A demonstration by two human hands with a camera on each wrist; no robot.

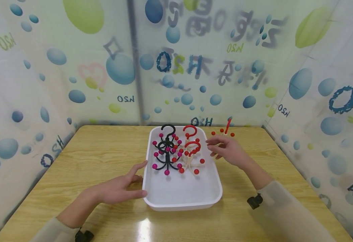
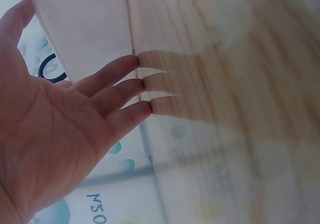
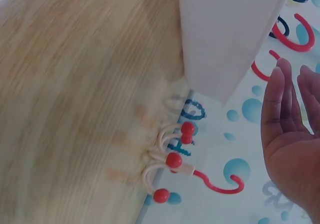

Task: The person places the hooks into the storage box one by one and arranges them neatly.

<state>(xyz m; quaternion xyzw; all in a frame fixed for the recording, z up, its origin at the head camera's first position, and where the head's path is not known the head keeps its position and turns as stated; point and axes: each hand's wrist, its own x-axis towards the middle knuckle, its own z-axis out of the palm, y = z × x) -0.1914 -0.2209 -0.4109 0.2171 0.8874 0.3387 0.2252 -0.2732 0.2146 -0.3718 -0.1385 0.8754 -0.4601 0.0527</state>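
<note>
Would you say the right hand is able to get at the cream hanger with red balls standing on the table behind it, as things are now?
Probably yes. The right hand is open and holds nothing, and the cream hanger stands on the bare table just beyond its fingers, outside the white tray, with nothing between them.

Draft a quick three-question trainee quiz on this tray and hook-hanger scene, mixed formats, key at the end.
1. True or false: the left hand grips a hanger.
2. How many hook hangers stand in the white tray?
A. one
B. three
C. five
3. Fill in: the hanger outside the tray stands on the table just beyond the ____ hand.

Key
1. False: its fingers lie straight beside the tray's left rim, holding nothing.
2. B: one black hanger with magenta balls and two cream hangers with red hooks and balls.
3. right
</note>
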